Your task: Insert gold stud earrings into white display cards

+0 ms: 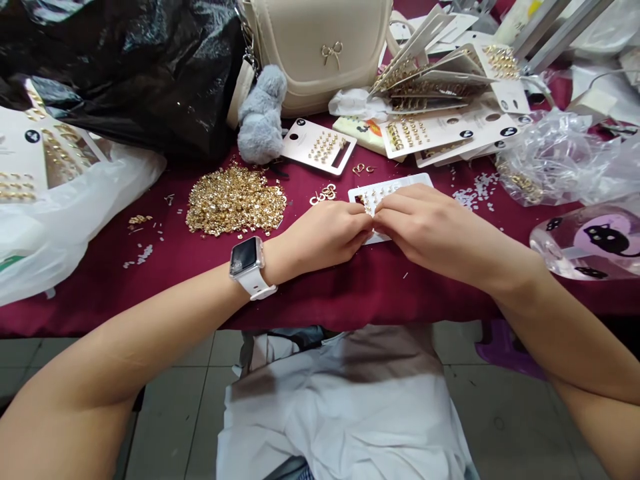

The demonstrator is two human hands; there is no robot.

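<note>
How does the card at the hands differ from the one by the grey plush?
The near card is partly covered by the left hand and right hand; the far card is untouched. Toward the right, the near card slants away, the far card closer. Both are pale, with rows of small pieces.

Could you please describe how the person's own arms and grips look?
No sleeve shows on either arm. On the left wrist is a watch with a dark rectangular screen, pale frame and white strap; the right wrist has nothing on. Left grip and right grip are ungloved.
</note>
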